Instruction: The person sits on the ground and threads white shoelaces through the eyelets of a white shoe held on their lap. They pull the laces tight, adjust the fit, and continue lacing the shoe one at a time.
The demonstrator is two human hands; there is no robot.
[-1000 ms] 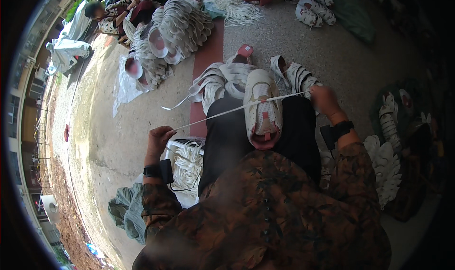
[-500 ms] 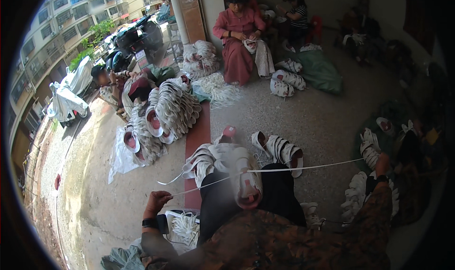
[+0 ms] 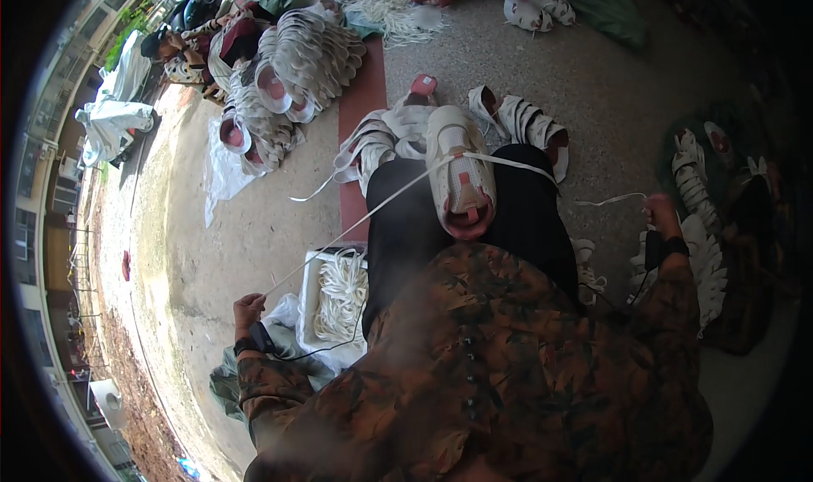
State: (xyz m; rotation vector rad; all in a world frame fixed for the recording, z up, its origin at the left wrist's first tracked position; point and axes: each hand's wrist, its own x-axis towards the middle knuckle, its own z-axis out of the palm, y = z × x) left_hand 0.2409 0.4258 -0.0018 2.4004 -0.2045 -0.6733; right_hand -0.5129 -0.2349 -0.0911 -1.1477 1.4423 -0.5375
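Observation:
A white shoe upper (image 3: 461,173) with a pink lining lies across my dark-trousered thighs, its heel opening toward me. A flat white shoelace (image 3: 364,220) crosses its throat. My left hand (image 3: 248,309), out to the left, is closed on one end, and that side runs straight and taut to the shoe. From the shoe's right side the lace (image 3: 512,164) droops over my right thigh. Far to the right, my right hand (image 3: 663,214) is closed on a thin, slack white lace length; whether it joins the drooping part cannot be seen.
A white foam box (image 3: 309,300) of loose laces stands left of my legs. Stacked shoe uppers (image 3: 309,59) rise at the far left beside a seated person (image 3: 182,55). More uppers (image 3: 532,122) lie beyond my knees, and others (image 3: 699,258) by my right arm.
The view has tilted downward. My hands have moved lower, the left one farther out. The lace's right side, stretched straight before, now hangs slack, while the left side stays taut.

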